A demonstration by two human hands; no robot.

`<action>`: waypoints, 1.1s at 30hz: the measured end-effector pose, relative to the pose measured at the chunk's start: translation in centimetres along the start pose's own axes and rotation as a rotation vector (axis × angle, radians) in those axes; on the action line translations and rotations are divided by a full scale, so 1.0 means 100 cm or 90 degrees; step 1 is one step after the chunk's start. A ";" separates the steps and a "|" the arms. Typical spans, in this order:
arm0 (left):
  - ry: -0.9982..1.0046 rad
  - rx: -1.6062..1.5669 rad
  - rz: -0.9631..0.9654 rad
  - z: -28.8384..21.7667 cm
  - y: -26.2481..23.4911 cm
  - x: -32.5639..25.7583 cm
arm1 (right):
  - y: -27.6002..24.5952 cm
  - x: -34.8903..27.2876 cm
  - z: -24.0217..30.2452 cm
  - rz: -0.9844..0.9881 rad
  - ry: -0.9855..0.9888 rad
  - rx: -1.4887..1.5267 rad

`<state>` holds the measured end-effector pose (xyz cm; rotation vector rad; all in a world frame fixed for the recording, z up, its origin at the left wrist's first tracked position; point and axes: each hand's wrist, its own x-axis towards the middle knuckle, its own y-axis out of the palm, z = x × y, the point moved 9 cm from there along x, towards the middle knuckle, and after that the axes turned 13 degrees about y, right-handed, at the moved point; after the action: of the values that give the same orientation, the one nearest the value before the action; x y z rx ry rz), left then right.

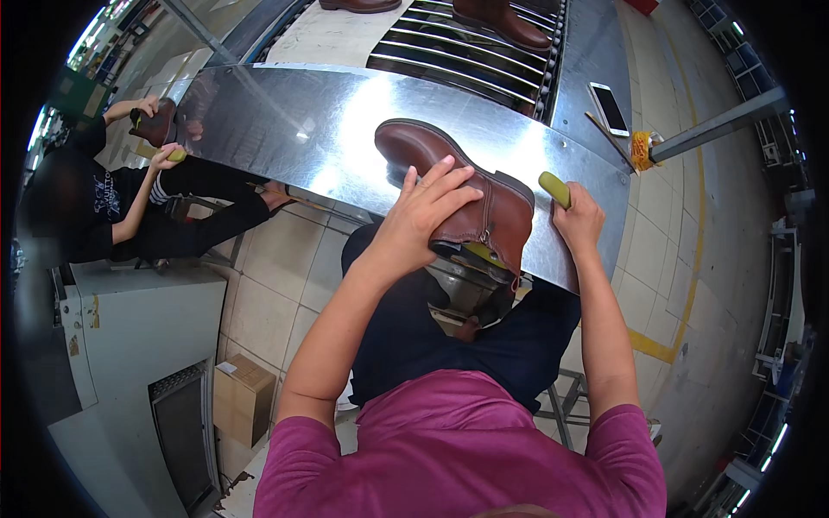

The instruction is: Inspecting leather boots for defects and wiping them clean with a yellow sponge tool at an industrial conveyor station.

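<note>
A brown leather ankle boot [484, 211] with a side zip lies on its side on a shiny metal shelf [294, 129]. My left hand [423, 211] rests over the boot's upper and holds it down. My right hand [577, 216] is closed around a yellow-green tool handle [554, 188], just right of the boot's heel. The tool's working end is hidden behind my hand.
Two more brown boots [501, 19] ride on a roller conveyor [458, 52] behind the shelf. A white phone [610, 108] and an orange tape roll [642, 148] lie at the right. A seated person [129, 198] at the left holds another boot. A grey machine [129, 345] and cardboard box [242, 397] stand lower left.
</note>
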<state>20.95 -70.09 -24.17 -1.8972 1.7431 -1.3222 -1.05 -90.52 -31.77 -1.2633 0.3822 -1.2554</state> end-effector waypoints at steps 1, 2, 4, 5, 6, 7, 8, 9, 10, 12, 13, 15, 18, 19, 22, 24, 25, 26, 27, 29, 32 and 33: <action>-0.003 0.008 0.005 0.000 0.000 0.003 | 0.000 -0.001 -0.001 -0.001 0.004 -0.004; 0.001 0.003 0.007 -0.001 -0.002 0.006 | -0.001 -0.002 -0.001 -0.011 -0.002 -0.001; 0.037 0.166 0.052 -0.005 -0.005 0.012 | -0.001 -0.004 -0.004 -0.016 0.000 -0.004; 0.066 0.205 0.053 -0.006 -0.007 0.015 | 0.000 -0.003 -0.003 -0.010 -0.001 -0.009; 0.070 0.195 0.058 -0.004 -0.008 0.018 | 0.001 -0.003 -0.003 -0.002 -0.001 -0.015; 0.088 0.209 0.060 -0.003 -0.009 0.024 | 0.001 -0.003 -0.004 -0.023 -0.006 -0.005; 0.105 0.221 0.065 -0.002 -0.009 0.027 | 0.002 -0.003 -0.005 -0.019 0.004 -0.012; 0.118 0.194 0.041 0.002 -0.011 0.032 | 0.002 -0.002 -0.007 -0.019 0.002 -0.009; 0.125 0.238 0.032 0.009 -0.011 0.039 | 0.004 -0.002 -0.008 -0.019 0.003 -0.006; 0.105 0.227 0.000 0.020 -0.020 0.058 | 0.003 0.001 -0.006 -0.013 0.000 0.008; 0.025 0.234 0.002 0.031 -0.022 0.066 | 0.004 0.001 -0.007 -0.017 0.000 0.005; -0.064 0.304 -0.032 0.048 -0.033 0.076 | 0.003 0.002 -0.005 -0.007 0.017 0.003; -0.256 0.406 -0.062 0.079 -0.053 0.069 | 0.005 0.004 -0.003 0.012 0.021 0.002; -0.293 0.403 -0.108 0.088 -0.061 0.056 | 0.007 0.003 -0.004 0.021 0.015 -0.004; -0.432 0.341 -0.265 0.109 -0.071 0.008 | 0.007 0.003 -0.004 0.028 0.025 -0.020; -0.496 0.286 -0.349 0.099 -0.069 -0.002 | 0.009 0.004 -0.009 0.028 0.034 -0.018; -0.495 0.268 -0.367 0.097 -0.067 -0.001 | 0.012 0.007 -0.006 0.031 0.026 -0.018; -0.494 0.251 -0.386 0.098 -0.064 0.000 | 0.014 0.007 -0.003 0.035 0.016 -0.017; -0.446 0.231 -0.392 0.100 -0.058 0.003 | 0.010 0.003 -0.003 0.019 0.012 -0.010; -0.353 0.232 -0.390 0.102 -0.058 0.007 | 0.008 0.004 -0.003 0.017 0.011 -0.007; -0.373 -0.135 -0.558 0.127 -0.042 -0.012 | 0.005 0.003 -0.009 0.014 0.029 -0.028; -0.369 -0.134 -0.559 0.144 -0.041 -0.010 | 0.004 0.005 -0.010 0.014 0.027 -0.033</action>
<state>34.37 -73.64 -29.77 -2.9428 0.7879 -0.6255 -1.50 -91.52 -32.28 -1.2738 0.4603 -1.2633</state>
